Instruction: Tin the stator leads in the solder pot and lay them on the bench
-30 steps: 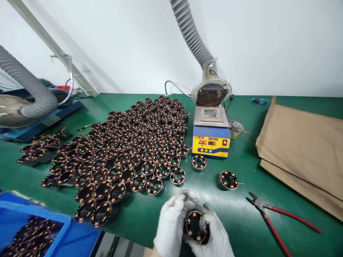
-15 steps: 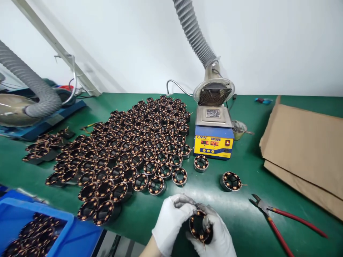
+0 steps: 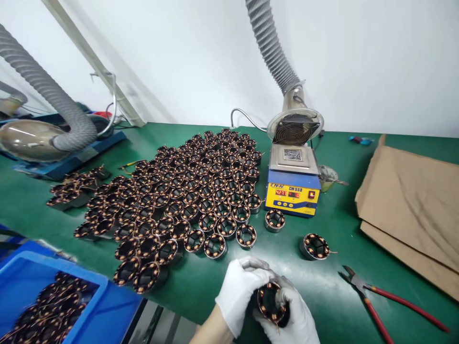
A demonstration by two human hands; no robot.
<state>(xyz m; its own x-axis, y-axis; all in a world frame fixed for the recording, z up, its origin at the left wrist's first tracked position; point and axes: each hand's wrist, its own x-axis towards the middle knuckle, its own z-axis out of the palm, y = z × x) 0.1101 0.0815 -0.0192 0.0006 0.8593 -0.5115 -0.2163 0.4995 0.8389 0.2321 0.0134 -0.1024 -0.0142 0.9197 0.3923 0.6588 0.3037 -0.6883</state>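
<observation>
White wall (image 3: 186, 57) backs a green counter (image 3: 332, 310), where copper-dotted rings (image 3: 191, 197) stand packed close, hollow side up, probably to save space. Near the front edge, the right hand (image 3: 294, 313) wraps a single ring (image 3: 264, 309), thumb at its opening, apparently steadying it, while the left hand (image 3: 238, 285) pinches its upper edge. Pliers (image 3: 360, 284) lie handily rightward.

Passage exists over the green tabletop (image 3: 333, 298) between the right hand (image 3: 297, 313) and the red-handled pliers (image 3: 359, 284). Packed copper-wound rings (image 3: 190, 193) obstruct the left; the blue-and-yellow unit (image 3: 304, 191) blocks straight ahead.
</observation>
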